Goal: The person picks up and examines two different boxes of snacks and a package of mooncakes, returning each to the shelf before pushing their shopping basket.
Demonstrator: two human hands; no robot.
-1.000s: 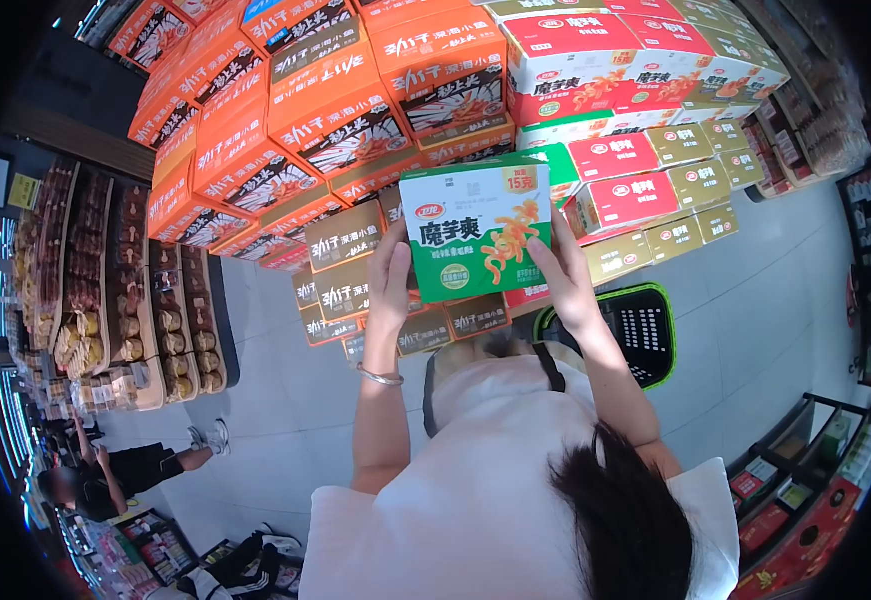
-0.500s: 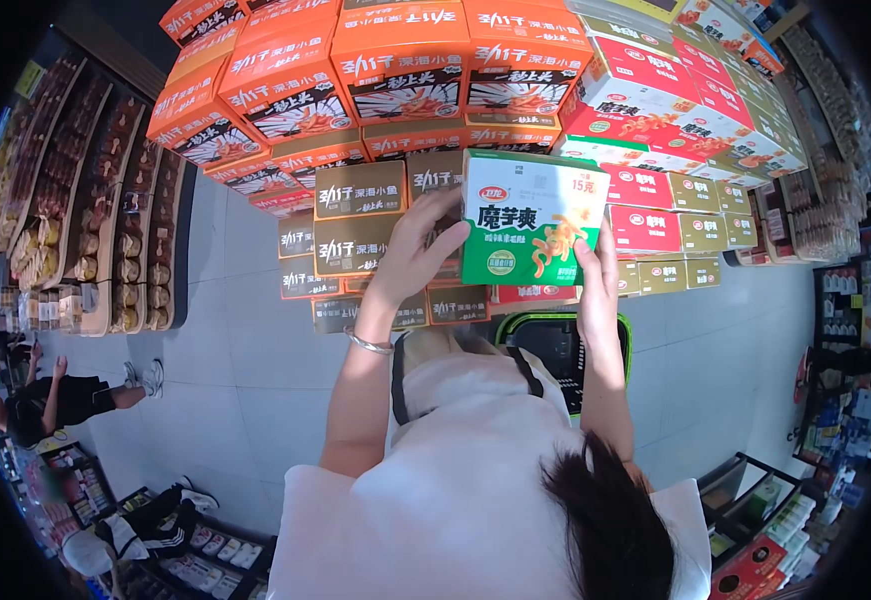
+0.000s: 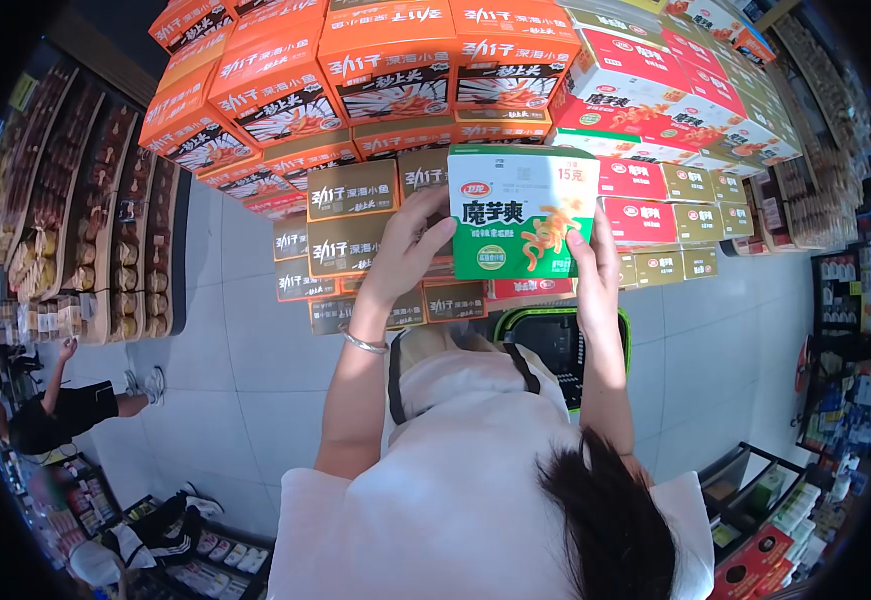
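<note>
We hold the green carton [image 3: 520, 212] up in front of the stacked display of cartons [image 3: 395, 70], level with its brown [image 3: 353, 190] and red rows [image 3: 640, 220] and clear of them. Our hands are apart, one clamped on each short side. The left hand [image 3: 410, 250], with a bracelet [image 3: 363, 343] on its wrist, presses its fingers against the side nearer the brown row. The right hand [image 3: 595, 262] lies flat along the side nearer the red row, thumb on the printed front.

We judge the carton light, since it sits high on fingertips alone, and fairly stiff, as its faces stay flat under the squeeze. The printed card looks smooth, so it may slide if our grip is slack. The thin walls and corners would likely dent under hard pressure. The best hold seems to be the one we have: palms on the two opposite sides, with fingers wrapping the edges. A black basket with a green rim [image 3: 618, 345] stands on the floor below the display.
</note>
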